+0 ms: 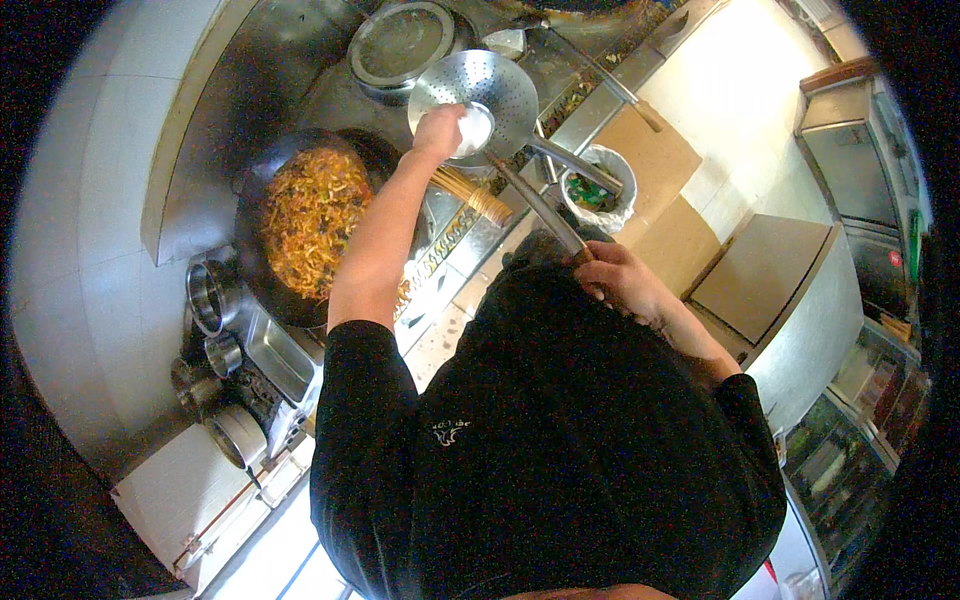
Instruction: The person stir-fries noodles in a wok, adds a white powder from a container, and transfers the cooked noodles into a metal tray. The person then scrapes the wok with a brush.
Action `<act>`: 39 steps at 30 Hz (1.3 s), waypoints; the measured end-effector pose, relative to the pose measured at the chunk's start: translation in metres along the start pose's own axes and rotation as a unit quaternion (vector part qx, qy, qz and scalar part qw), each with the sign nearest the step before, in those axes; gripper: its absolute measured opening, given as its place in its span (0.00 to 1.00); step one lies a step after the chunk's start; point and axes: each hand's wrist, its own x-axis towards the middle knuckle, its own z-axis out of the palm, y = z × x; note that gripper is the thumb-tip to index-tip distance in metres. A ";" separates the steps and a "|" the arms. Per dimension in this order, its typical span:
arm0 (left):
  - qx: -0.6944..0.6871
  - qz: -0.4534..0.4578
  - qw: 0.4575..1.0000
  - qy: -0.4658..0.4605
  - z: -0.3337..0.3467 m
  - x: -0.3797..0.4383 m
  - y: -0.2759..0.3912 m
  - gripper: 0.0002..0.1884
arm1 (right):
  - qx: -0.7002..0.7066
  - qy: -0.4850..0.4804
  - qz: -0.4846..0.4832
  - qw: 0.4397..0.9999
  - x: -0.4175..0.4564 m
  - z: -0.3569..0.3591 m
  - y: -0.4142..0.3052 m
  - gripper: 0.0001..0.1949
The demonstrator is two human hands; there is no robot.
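My right hand grips the handle of a long ladle, close to my body. At its far end is a bright white round bowl, probably the ladle's head. My left hand is at that bowl's left edge with its fingers curled; glare and the hand itself hide whether it holds anything. Beneath both lies a perforated metal strainer, its handle pointing right. To the left, a dark wok holds a heap of reddish-brown shredded food.
A bamboo wok brush lies beside the wok. Beyond the strainer sits a lidded round pot. A lined waste bin stands on the floor at right. Metal pots and a rectangular pan are at lower left.
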 end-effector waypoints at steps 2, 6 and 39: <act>-0.039 -0.018 0.999 -0.001 -0.020 0.002 0.015 0.14 | 0.000 -0.002 -0.005 1.000 0.000 0.000 -0.001 0.05; -0.129 -0.026 0.991 0.020 -0.023 0.006 0.001 0.13 | -0.005 -0.002 -0.003 1.000 -0.007 0.005 -0.013 0.05; 0.124 0.068 0.989 -0.042 0.017 -0.015 -0.032 0.16 | 0.009 -0.033 -0.025 0.999 0.006 -0.001 0.005 0.13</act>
